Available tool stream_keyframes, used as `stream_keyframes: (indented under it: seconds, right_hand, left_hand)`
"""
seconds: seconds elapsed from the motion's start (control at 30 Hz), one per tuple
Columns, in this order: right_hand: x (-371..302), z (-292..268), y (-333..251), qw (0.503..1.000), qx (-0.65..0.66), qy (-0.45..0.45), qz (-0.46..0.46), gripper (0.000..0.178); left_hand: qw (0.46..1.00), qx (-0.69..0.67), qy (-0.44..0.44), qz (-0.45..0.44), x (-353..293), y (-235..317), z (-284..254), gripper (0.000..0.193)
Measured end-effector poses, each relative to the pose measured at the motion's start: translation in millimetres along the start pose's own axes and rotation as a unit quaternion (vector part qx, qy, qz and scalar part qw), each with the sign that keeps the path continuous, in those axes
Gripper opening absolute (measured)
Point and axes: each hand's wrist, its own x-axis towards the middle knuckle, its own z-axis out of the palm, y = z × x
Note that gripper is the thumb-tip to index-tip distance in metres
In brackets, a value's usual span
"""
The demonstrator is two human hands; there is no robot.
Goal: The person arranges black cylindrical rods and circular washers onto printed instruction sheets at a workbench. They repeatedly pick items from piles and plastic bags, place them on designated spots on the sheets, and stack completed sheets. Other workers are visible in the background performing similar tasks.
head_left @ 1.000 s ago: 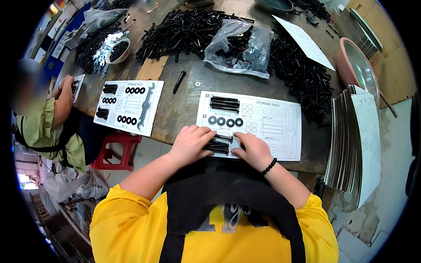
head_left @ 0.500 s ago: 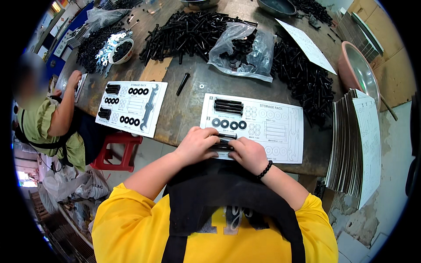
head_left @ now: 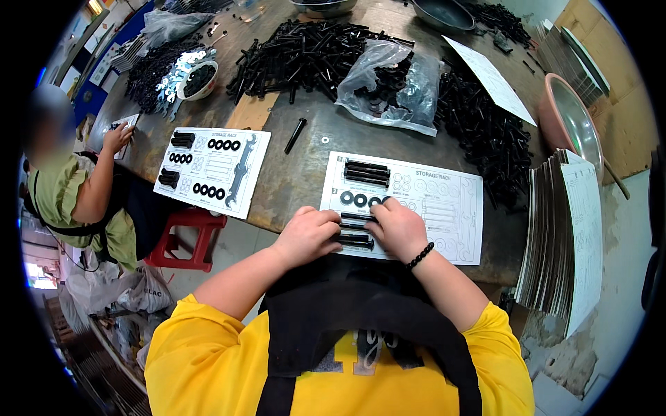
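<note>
A white printed card point(head_left: 444, 208) lies at the table's front edge before me. Near its lower left part, my left hand point(head_left: 307, 236) and my right hand point(head_left: 398, 231) face each other across a small group of black bolts point(head_left: 355, 240). The left fingers are curled against one end of the bolts, the right thumb and fingers pinched at the other. Higher on the card lies a row of black bolts point(head_left: 367, 172). Below that row are several black washers point(head_left: 360, 200), partly covered by the right hand.
A filled card point(head_left: 211, 166) lies left, a single bolt point(head_left: 295, 136) beyond it. Behind are a bolt pile point(head_left: 298, 59), a clear bag point(head_left: 390, 90) and a bowl point(head_left: 200, 82). Stacked cards point(head_left: 555, 236) and a pink basin point(head_left: 565, 114) stand right. A person point(head_left: 76, 173) works left.
My right hand has moved up and slightly right, now covering part of the washer row. More of the bolts between my hands shows. The person at left has lowered a hand toward a card.
</note>
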Motion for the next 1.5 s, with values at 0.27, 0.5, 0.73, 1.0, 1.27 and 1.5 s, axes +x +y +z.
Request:
stream_keyframes:
  seconds: [0.27, 0.5, 0.73, 1.0, 1.27, 1.5]
  right_hand:
    - [-9.2, -7.0, 6.9, 0.997, 0.069, 0.007, 0.036, 0.013]
    - [-35.3, -18.6, -1.0, 0.988, 0.141, 0.026, -0.050, 0.011]
    - [-21.7, -21.6, 9.6, 0.998, 0.049, 0.038, -0.001, 0.011]
    - [-18.2, -6.5, 6.0, 0.986, 0.141, -0.041, 0.077, 0.024]
    - [-29.9, -2.4, 1.6, 0.988, 0.092, -0.108, 0.060, 0.021]
    - [-42.1, -10.3, 3.3, 0.996, 0.078, -0.014, 0.041, 0.025]
  left_hand:
    - [0.997, -0.059, 0.018, -0.056, 5.1, 3.5, 4.9, 0.044]
    - [0.992, -0.097, -0.003, -0.087, 13.5, -1.5, 4.5, 0.038]
    - [0.997, -0.057, -0.022, -0.044, 10.4, -4.0, 3.9, 0.039]
    - [0.994, -0.048, -0.008, -0.102, 16.2, 10.2, 2.3, 0.052]
    - [0.996, -0.012, -0.034, -0.078, 21.7, 13.9, 7.6, 0.053]
    - [0.998, 0.001, -0.025, -0.065, 19.5, 11.7, 4.6, 0.054]
